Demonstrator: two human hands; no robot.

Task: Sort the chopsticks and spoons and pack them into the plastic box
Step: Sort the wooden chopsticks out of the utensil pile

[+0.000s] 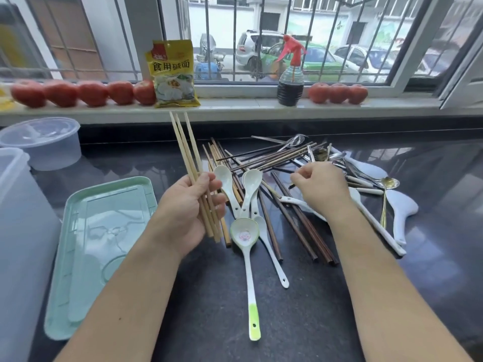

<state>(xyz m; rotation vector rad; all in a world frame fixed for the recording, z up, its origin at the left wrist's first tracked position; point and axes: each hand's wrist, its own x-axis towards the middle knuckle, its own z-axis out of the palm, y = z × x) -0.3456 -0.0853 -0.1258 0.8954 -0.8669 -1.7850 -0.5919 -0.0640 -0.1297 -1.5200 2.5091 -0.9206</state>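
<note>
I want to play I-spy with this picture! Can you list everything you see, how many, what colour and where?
light bamboo chopsticks: three or so, tan, in the left hand
dark chopsticks: many, brown, piled mid-counter
ceramic spoons: several, white, one green-tipped, in the pile
metal spoons: a few, silver and gold, right of pile
tray: one, mint green, left counter
round container: one, clear, back left
plastic box: one, translucent, far left
tomatoes: eight, red, windowsill
packet: one, yellow, windowsill
spray bottle: one, red top, windowsill
left hand: grips bamboo chopsticks
right hand: curled over the pile

Bare counter (300, 309) lies nearside; utensil pile (282, 168) crowds the far side.
</note>
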